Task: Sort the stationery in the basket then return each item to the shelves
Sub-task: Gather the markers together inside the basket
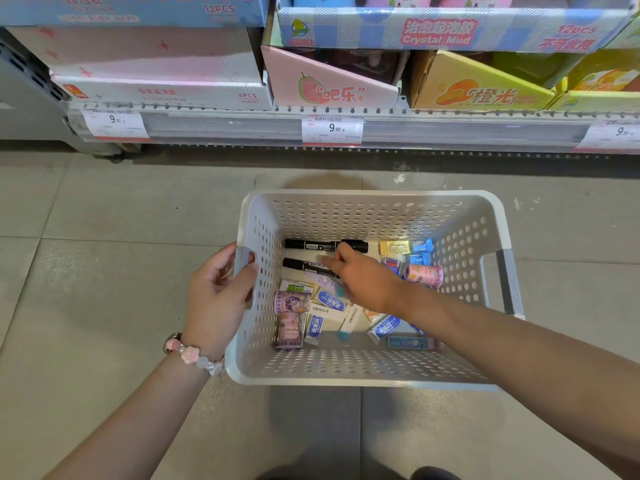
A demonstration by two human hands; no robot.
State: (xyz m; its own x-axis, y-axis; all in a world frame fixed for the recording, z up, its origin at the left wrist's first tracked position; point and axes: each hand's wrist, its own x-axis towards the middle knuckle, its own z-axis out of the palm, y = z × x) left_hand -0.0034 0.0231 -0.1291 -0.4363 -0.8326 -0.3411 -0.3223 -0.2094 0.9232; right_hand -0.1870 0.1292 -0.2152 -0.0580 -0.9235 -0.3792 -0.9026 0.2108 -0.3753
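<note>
A white perforated basket [374,372] stands on the floor in front of me. My left hand [218,299] grips its left handle. Inside lie two black markers, the far marker [311,244] and the near marker [304,265], along with several erasers [330,301], patterned tape rolls [292,302] and blue clips [424,251]. My right hand [363,275] reaches into the basket with fingers stretched over the two markers; its fingertips touch or hover at them, and I cannot tell if it pinches one.
A low shop shelf [346,128] with price tags runs across the top, stacked with display boxes of crystal mud [440,32]. Grey floor tiles surround the basket. A beaded bracelet [190,355] is on my left wrist.
</note>
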